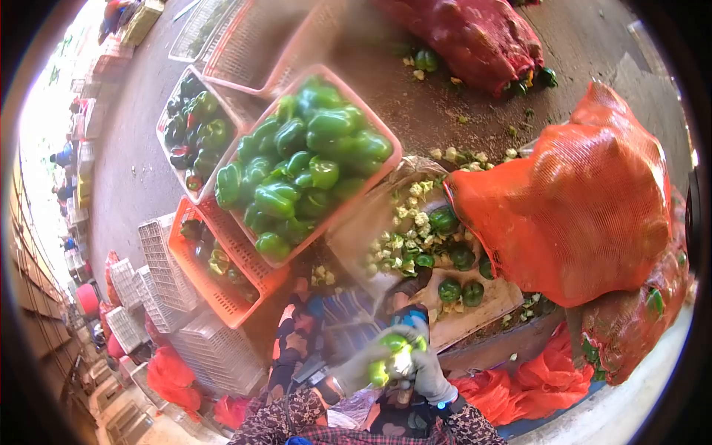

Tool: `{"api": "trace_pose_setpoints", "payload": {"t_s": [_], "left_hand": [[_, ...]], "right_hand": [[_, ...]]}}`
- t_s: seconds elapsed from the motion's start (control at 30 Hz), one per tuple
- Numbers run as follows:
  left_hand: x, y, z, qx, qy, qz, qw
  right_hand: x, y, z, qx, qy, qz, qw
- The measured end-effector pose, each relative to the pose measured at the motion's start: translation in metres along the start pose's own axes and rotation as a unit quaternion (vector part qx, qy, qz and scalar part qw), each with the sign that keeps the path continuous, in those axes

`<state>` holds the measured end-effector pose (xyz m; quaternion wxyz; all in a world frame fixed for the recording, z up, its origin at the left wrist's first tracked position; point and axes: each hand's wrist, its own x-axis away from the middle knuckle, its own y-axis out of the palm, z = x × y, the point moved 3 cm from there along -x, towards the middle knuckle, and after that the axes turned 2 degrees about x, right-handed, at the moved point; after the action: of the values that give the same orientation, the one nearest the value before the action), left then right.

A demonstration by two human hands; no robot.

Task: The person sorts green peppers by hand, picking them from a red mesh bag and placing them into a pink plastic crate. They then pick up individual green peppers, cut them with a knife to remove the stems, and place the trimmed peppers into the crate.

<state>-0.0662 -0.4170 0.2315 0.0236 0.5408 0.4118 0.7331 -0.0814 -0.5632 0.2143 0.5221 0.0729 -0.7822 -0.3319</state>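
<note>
Market ground; both hands (pixel 397 363) grip green pepper (pixel 393 354).

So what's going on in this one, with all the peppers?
A person in grey gloves holds one green bell pepper in front of them, left hand and right hand both on it. Ahead stands a pink plastic crate heaped with green peppers, next to a bulging orange mesh sack. Pale cut stems and loose peppers lie on a flat board between them.

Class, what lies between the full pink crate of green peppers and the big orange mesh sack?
In the head view, a pile of pale pepper trimmings with a few green peppers lies between the pink crate and the orange mesh sack.
</note>
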Motion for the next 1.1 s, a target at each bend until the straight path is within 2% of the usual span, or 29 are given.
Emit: {"api": "trace_pose_setpoints", "payload": {"t_s": [0.03, 0.07, 0.13, 0.17, 0.2, 0.23, 0.27, 0.3, 0.37, 0.43, 0.47, 0.5, 0.53, 0.57, 0.6, 0.63, 0.67, 0.7, 0.77, 0.8, 0.83, 0.87, 0.9, 0.97, 1.0, 1.03, 1.07, 1.1], "left_hand": [[0.008, -0.006, 0.002, 0.056, -0.025, -0.015, 0.998], [0.011, -0.019, 0.006, 0.035, 0.016, -0.054, 0.998], [0.024, -0.027, 0.028, 0.062, 0.036, -0.044, 0.996], [0.027, -0.033, 0.042, 0.084, 0.052, -0.032, 0.995], [0.021, -0.048, 0.053, 0.123, 0.092, 0.032, 0.988], [0.013, -0.086, 0.051, -0.069, 0.185, 0.12, 0.973], [0.009, -0.096, 0.074, 0.082, 0.197, 0.014, 0.977], [0.008, -0.106, 0.107, 0.229, 0.2, -0.094, 0.948], [0.025, -0.115, 0.162, 0.144, 0.26, -0.024, 0.955], [0.03, -0.137, 0.217, 0.003, 0.349, 0.033, 0.937], [0.03, -0.153, 0.24, 0.056, 0.337, -0.03, 0.939], [0.026, -0.17, 0.264, 0.035, 0.38, -0.054, 0.923], [0.029, -0.179, 0.287, -0.255, 0.406, 0.161, 0.863], [0.026, -0.197, 0.315, -0.365, 0.396, 0.17, 0.826], [0.017, -0.217, 0.323, -0.103, 0.385, 0.041, 0.916], [0.012, -0.231, 0.332, 0.167, 0.344, -0.095, 0.919], [0.015, -0.231, 0.342, 0.165, 0.344, -0.111, 0.918], [0.015, -0.23, 0.349, 0.165, 0.343, -0.128, 0.916], [0.015, -0.244, 0.353, 0.153, 0.338, -0.123, 0.921], [0.017, -0.26, 0.356, -0.023, 0.401, -0.004, 0.916], [0.014, -0.271, 0.358, -0.198, 0.443, 0.105, 0.868], [0.011, -0.25, 0.365, -0.362, 0.47, 0.203, 0.779], [0.01, -0.233, 0.369, -0.046, 0.416, 0.019, 0.908], [0.014, -0.197, 0.403, -0.078, 0.457, 0.056, 0.884], [0.005, -0.187, 0.417, -0.216, 0.483, 0.121, 0.84], [-0.005, -0.18, 0.429, -0.352, 0.498, 0.181, 0.772], [-0.019, -0.186, 0.438, -0.551, 0.527, 0.288, 0.58], [-0.041, -0.19, 0.44, -0.637, 0.53, 0.311, 0.466]], "right_hand": [[0.001, 0.005, 0.004, 0.086, -0.006, -0.022, 0.996], [0.0, 0.024, -0.003, 0.079, -0.004, -0.023, 0.997], [-0.012, 0.051, -0.006, 0.081, -0.004, -0.025, 0.996], [-0.022, 0.058, -0.009, 0.195, -0.089, -0.009, 0.977], [-0.031, 0.065, -0.013, 0.304, -0.173, 0.009, 0.937], [-0.039, 0.063, -0.016, 0.298, -0.157, 0.034, 0.941], [-0.051, 0.053, -0.022, 0.34, -0.159, 0.075, 0.924], [-0.06, 0.044, -0.032, 0.381, -0.161, 0.117, 0.903], [-0.081, 0.052, -0.071, 0.52, -0.146, 0.25, 0.803], [-0.111, 0.007, -0.065, 0.709, -0.31, 0.243, 0.585], [-0.113, 0.005, -0.069, 0.778, -0.133, 0.285, 0.544], [-0.118, 0.0, -0.07, 0.78, -0.133, 0.285, 0.54], [-0.126, -0.01, -0.068, 0.736, -0.164, 0.279, 0.595], [-0.133, -0.017, -0.062, 0.685, -0.191, 0.269, 0.649], [-0.142, -0.019, -0.058, 0.714, -0.172, 0.278, 0.619], [-0.154, -0.021, -0.059, 0.742, -0.157, 0.287, 0.585], [-0.168, -0.02, -0.064, 0.778, -0.207, 0.249, 0.538], [-0.18, -0.016, -0.073, 0.807, -0.196, 0.231, 0.508], [-0.217, -0.015, -0.096, 0.867, -0.095, 0.218, 0.437], [-0.236, -0.013, -0.107, 0.842, -0.151, 0.249, 0.454], [-0.252, -0.017, -0.115, 0.812, -0.204, 0.285, 0.466], [-0.266, -0.017, -0.121, 0.752, -0.257, 0.36, 0.488], [-0.282, -0.016, -0.124, 0.687, -0.311, 0.427, 0.499], [-0.308, -0.016, -0.125, 0.417, -0.329, 0.508, 0.678], [-0.313, -0.006, -0.125, 0.401, -0.359, 0.501, 0.678], [-0.31, 0.015, -0.126, 0.382, -0.388, 0.492, 0.679], [-0.305, 0.043, -0.126, 0.36, -0.427, 0.47, 0.683], [-0.297, 0.062, -0.128, 0.41, -0.42, 0.47, 0.659]]}}
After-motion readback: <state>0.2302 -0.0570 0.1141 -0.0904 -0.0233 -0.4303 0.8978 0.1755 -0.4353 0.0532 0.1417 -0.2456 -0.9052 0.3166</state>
